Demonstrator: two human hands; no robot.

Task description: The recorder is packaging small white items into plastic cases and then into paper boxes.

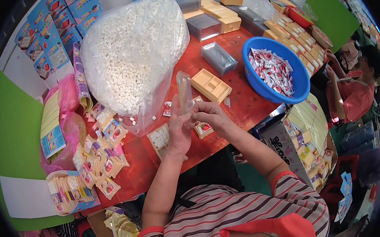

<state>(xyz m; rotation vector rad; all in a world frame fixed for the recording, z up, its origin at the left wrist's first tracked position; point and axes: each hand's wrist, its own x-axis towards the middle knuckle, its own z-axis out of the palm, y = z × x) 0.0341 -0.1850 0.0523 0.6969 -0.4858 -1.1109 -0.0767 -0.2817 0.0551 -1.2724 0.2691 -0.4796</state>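
My left hand [180,130] is closed around the lower part of a thin clear plastic piece [184,89], which looks like a lid or a stack of lids held upright. The fingers of my right hand [213,117] are drawn together at its lower right edge; what they pinch is hidden. Beneath my hands lie a beige tray of white pieces [158,137], partly covered by my left wrist, and a small tray with a strawberry picture [204,129]. Just beyond stands a stack of beige compartment trays [212,85]. A small red-and-white sachet [167,109] lies beside my left hand.
A large clear bag of white pieces [128,61] fills the back left of the red table [242,115]. Filled trays [105,164] pile up at left. A blue basin [251,77] holds sachets at right, near clear lids [219,58]. A co-worker [351,89] sits at far right.
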